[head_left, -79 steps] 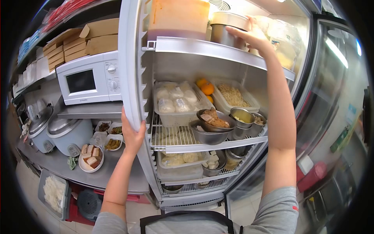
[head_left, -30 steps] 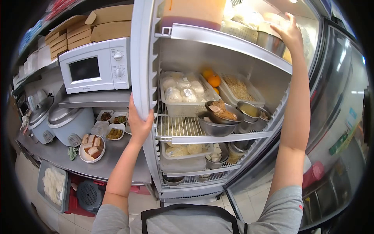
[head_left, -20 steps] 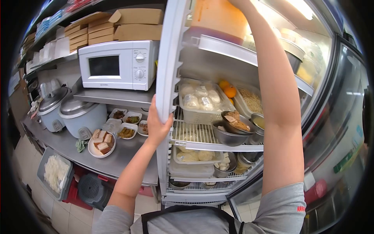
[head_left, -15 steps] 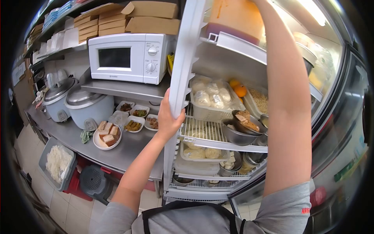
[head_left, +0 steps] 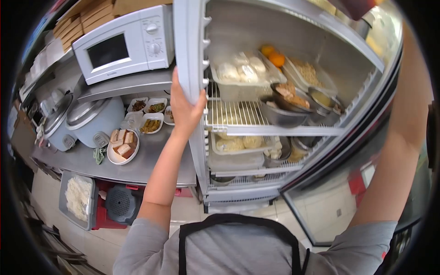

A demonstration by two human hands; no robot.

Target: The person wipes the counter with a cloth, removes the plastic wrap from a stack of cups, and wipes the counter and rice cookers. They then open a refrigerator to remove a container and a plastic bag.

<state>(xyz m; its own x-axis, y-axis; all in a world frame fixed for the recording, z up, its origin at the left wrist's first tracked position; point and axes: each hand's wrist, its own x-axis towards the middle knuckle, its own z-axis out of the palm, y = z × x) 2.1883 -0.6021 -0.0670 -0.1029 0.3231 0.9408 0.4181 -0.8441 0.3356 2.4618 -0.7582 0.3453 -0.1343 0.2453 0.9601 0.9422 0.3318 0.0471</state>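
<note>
My left hand [head_left: 187, 111] grips the white left upright [head_left: 190, 50] of an open upright fridge, thumb on its front, fingers round the outer edge. My right forearm [head_left: 410, 96] reaches up along the right side; its hand is beyond the top edge. Near there, the bottom of a dark reddish container [head_left: 357, 7] shows, partly cut off. The middle shelf carries a plastic basket [head_left: 240, 91] of wrapped white bundles, oranges [head_left: 276, 59], a tray of beansprout-like strands [head_left: 309, 75] and metal bowls [head_left: 286, 114], one with brown cooked food.
Left of the fridge, a microwave [head_left: 123, 46] stands on a shelf above two rice cookers [head_left: 95, 121]. A bowl of pork-belly-like blocks [head_left: 123, 146] and small dishes sit on the steel counter [head_left: 160, 165]. Below is a grey tub [head_left: 77, 199] of white food. The glass door [head_left: 316, 201] swings out rightward.
The large orange-filled container has left the top shelf, moving up and right with my right arm. My view has shifted and tilted. My left hand stays on the fridge upright.
</note>
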